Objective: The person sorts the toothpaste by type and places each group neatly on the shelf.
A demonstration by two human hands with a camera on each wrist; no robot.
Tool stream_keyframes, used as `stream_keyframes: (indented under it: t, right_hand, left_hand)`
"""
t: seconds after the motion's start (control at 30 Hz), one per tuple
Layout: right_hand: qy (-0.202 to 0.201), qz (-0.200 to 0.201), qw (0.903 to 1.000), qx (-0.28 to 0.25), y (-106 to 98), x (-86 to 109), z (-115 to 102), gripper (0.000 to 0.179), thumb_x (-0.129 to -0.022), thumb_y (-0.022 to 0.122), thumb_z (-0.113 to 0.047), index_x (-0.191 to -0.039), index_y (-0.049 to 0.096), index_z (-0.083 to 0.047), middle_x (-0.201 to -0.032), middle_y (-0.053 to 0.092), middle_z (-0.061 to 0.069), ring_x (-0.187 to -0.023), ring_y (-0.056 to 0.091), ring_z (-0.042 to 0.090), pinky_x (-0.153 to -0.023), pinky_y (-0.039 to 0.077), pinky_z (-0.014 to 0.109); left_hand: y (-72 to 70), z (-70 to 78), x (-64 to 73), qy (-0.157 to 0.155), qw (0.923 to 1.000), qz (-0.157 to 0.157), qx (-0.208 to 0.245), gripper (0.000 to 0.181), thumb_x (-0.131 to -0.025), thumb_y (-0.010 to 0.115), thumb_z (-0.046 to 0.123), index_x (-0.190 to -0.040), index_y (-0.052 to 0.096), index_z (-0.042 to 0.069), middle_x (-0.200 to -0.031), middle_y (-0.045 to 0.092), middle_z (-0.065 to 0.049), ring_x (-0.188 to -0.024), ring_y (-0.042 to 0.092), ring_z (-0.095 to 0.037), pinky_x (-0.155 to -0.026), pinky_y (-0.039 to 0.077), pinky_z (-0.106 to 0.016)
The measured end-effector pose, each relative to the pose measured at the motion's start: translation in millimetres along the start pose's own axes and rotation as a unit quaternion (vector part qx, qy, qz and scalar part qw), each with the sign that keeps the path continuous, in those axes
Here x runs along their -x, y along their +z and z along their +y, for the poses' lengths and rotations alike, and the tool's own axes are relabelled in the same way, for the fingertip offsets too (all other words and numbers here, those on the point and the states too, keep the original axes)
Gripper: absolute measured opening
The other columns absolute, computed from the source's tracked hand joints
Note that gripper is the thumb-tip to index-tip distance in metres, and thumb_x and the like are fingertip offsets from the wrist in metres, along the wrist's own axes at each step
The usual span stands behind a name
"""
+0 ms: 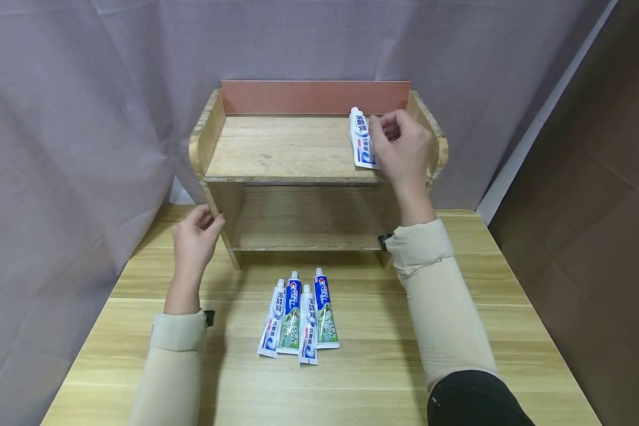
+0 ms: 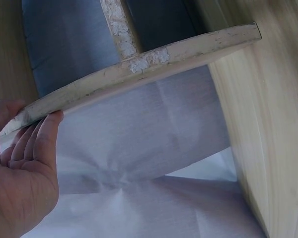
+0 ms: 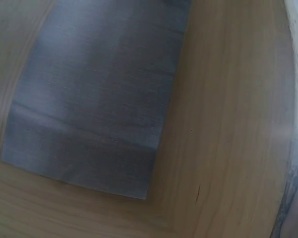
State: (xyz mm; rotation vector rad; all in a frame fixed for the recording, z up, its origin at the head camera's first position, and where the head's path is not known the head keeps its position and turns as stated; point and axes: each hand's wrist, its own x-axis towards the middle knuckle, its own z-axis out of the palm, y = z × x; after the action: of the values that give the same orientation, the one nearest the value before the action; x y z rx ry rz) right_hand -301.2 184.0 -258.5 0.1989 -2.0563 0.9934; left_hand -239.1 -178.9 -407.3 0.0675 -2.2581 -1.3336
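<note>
A small wooden two-tier shelf (image 1: 282,148) stands on the table. My left hand (image 1: 196,234) grips the edge of its left side panel (image 2: 154,64), thumb on one face and fingers on the other in the left wrist view. Over the right part of the upper tier, my right hand (image 1: 402,145) pinches the right edge of a white-and-blue toothpaste tube (image 1: 361,139), cap pointing away. Whether that tube touches the board is hard to tell. In front of the shelf lie two white toothpaste tubes (image 1: 271,322) and two blue-and-green ones (image 1: 326,310), caps toward the shelf.
A reddish-brown back strip (image 1: 314,97) and raised side panels border the upper tier. Beneath it is a lower tier (image 1: 309,219). Grey cloth (image 1: 112,118) hangs behind and left of the wooden table (image 1: 362,367); a brown panel (image 1: 591,207) rises on the right.
</note>
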Motion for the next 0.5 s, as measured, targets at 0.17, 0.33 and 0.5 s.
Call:
stream_keyframes:
  t: [0.17, 0.33, 0.5]
  right_hand:
    - [-0.006, 0.007, 0.9999, -0.013, -1.4, 3.3, 0.2, 0.026, -0.093, 0.069, -0.025, -0.088, 0.071, 0.0, -0.077, 0.068, 0.009, -0.064, 0.053, 0.007, -0.06, 0.043, 0.014]
    - [-0.019, 0.012, 0.9994, -0.025, -1.6, 8.9, 1.7, 0.026, -0.093, 0.069, -0.023, -0.086, 0.07, 0.002, -0.075, 0.067, 0.01, -0.063, 0.053, 0.008, -0.059, 0.042, 0.013]
    - [-0.036, 0.032, 0.9977, -0.047, -0.1, 23.0, 0.4, 0.026, -0.093, 0.069, -0.021, -0.083, 0.069, 0.003, -0.072, 0.066, 0.01, -0.061, 0.05, 0.007, -0.057, 0.04, 0.014]
  left_hand:
    - [1.5, -1.3, -0.4, 0.004, 1.0, 0.002, 0.004, 0.018, -0.091, 0.072, 0.02, -0.104, 0.076, 0.008, -0.096, 0.077, -0.008, -0.082, 0.073, -0.016, -0.056, 0.049, -0.009]
    - [1.1, -1.6, 1.4, 0.009, 0.9999, 0.005, 0.007, 0.018, -0.091, 0.072, 0.019, -0.104, 0.076, 0.007, -0.095, 0.077, -0.01, -0.08, 0.073, -0.017, -0.056, 0.049, -0.009]
    - [-3.6, -2.5, 3.0, 0.009, 0.9999, 0.013, 0.003, 0.018, -0.091, 0.072, 0.019, -0.103, 0.075, 0.006, -0.093, 0.077, -0.011, -0.08, 0.074, -0.022, -0.057, 0.049, -0.009]
